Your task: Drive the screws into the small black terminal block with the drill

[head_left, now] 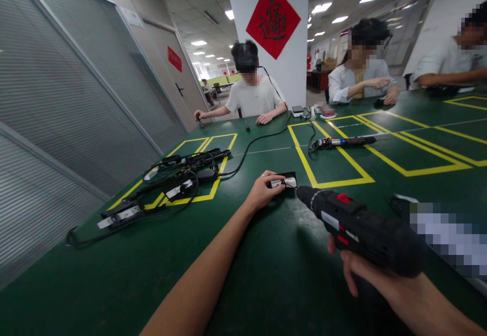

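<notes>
In my right hand is a black cordless drill with red switches, my fingers wrapped round its grip. The drill's chuck points left and away from me, and its tip comes close to a small black block with a whitish face. Whether the tip touches the block, I cannot tell. My left hand grips that block at its left end, fingers over the top, and holds it down on the green table. Part of the block is hidden by those fingers.
Black power strips and cables lie at the left over yellow tape outlines. A tool with a blue band lies beyond the drill. A blurred-out device is at the right. Several people, one a person in white, sit across the table.
</notes>
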`<state>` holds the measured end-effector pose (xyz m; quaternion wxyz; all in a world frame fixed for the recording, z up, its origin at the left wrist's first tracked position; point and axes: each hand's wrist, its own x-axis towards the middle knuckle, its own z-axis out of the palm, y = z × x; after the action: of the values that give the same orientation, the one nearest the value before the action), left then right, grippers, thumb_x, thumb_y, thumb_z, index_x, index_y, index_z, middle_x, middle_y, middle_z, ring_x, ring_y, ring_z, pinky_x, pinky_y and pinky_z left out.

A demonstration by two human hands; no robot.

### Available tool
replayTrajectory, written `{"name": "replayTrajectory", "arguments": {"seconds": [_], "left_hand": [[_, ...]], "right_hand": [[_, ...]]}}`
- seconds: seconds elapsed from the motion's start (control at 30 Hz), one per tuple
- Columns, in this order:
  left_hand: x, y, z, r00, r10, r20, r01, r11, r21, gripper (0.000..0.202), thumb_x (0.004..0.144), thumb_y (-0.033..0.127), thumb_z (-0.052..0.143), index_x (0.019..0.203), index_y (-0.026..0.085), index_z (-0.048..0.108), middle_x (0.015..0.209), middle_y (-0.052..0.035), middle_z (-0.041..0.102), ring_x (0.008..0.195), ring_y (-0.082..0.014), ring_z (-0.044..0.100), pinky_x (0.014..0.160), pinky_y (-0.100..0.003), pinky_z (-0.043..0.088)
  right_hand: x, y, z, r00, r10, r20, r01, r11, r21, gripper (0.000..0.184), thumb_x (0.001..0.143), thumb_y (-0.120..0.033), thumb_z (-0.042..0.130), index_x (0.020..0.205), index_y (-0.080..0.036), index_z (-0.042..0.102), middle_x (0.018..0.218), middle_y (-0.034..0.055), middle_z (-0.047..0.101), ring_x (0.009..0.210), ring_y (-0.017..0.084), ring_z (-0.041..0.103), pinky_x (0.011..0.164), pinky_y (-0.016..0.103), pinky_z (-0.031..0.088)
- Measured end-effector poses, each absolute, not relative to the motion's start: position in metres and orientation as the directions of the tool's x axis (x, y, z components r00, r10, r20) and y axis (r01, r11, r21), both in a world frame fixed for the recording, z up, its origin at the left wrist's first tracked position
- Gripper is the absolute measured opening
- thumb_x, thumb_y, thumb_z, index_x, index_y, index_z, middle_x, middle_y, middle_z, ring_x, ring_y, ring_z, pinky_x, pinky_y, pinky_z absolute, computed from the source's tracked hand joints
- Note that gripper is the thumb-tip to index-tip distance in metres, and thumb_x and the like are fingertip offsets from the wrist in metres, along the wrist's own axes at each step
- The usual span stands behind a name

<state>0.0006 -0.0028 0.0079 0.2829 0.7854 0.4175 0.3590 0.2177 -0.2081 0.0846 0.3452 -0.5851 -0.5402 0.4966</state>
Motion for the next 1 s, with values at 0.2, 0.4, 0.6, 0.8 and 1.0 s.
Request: {"name": "replayTrajectory", "arguments": {"seconds": [0.2, 0.4, 0.6, 0.8, 1.0], "left_hand": [[0.0002, -0.0015, 0.0062, 0.396, 0.855, 0.335, 0.432, -0.495, 0.753, 0.03, 0.075, 0.035, 0.061, 0.101, 0.021, 0.067, 0.102, -0.006, 0.054, 0.089, -0.0159, 0.054, 0.078, -0.028, 0.044], [0.0011, -0.0025, 0.0073, 0.387, 0.858, 0.338, 0.441, -0.495, 0.749, 0.029, 0.075, 0.036, 0.061, 0.099, 0.021, 0.067, 0.102, -0.0058, 0.054, 0.091, -0.0165, 0.054, 0.079, -0.028, 0.043], [0.0015, -0.0001, 0.0047, 0.385, 0.86, 0.334, 0.441, -0.49, 0.752, 0.029, 0.075, 0.035, 0.061, 0.1, 0.021, 0.067, 0.101, -0.0056, 0.054, 0.089, -0.0161, 0.054, 0.078, -0.028, 0.043], [0.0013, -0.0003, 0.0038, 0.386, 0.859, 0.336, 0.428, -0.49, 0.76, 0.029, 0.076, 0.035, 0.06, 0.1, 0.02, 0.067, 0.102, -0.0057, 0.053, 0.09, -0.0157, 0.054, 0.077, -0.027, 0.043], [0.0015, -0.0015, 0.0042, 0.387, 0.857, 0.34, 0.425, -0.493, 0.759, 0.028, 0.076, 0.035, 0.06, 0.099, 0.021, 0.067, 0.103, -0.0052, 0.053, 0.092, -0.0159, 0.054, 0.081, -0.028, 0.044]], "right_hand": [[0.2166, -0.2074, 0.0838, -0.102, 0.971, -0.217, 0.223, -0.19, -0.956, 0.026, 0.08, -0.046, 0.048, 0.087, -0.024, 0.059, 0.057, -0.002, 0.054, 0.059, 0.018, 0.054, 0.062, 0.03, 0.044], [0.2201, -0.2051, 0.0804, -0.128, 0.967, -0.22, 0.278, -0.178, -0.944, 0.026, 0.081, -0.046, 0.045, 0.089, -0.025, 0.059, 0.057, -0.0015, 0.056, 0.063, 0.02, 0.055, 0.066, 0.034, 0.041], [0.2207, -0.2036, 0.0814, -0.133, 0.968, -0.215, 0.301, -0.167, -0.939, 0.028, 0.083, -0.045, 0.042, 0.093, -0.024, 0.058, 0.056, -0.0014, 0.057, 0.063, 0.02, 0.055, 0.069, 0.035, 0.04], [0.2203, -0.202, 0.081, -0.122, 0.966, -0.227, 0.305, -0.182, -0.935, 0.03, 0.082, -0.047, 0.043, 0.092, -0.023, 0.058, 0.056, -0.0019, 0.056, 0.061, 0.019, 0.054, 0.068, 0.033, 0.04], [0.2218, -0.2003, 0.0788, -0.168, 0.956, -0.242, 0.305, -0.183, -0.935, 0.031, 0.084, -0.047, 0.041, 0.095, -0.022, 0.056, 0.057, -0.002, 0.056, 0.061, 0.018, 0.054, 0.065, 0.032, 0.041]]}}
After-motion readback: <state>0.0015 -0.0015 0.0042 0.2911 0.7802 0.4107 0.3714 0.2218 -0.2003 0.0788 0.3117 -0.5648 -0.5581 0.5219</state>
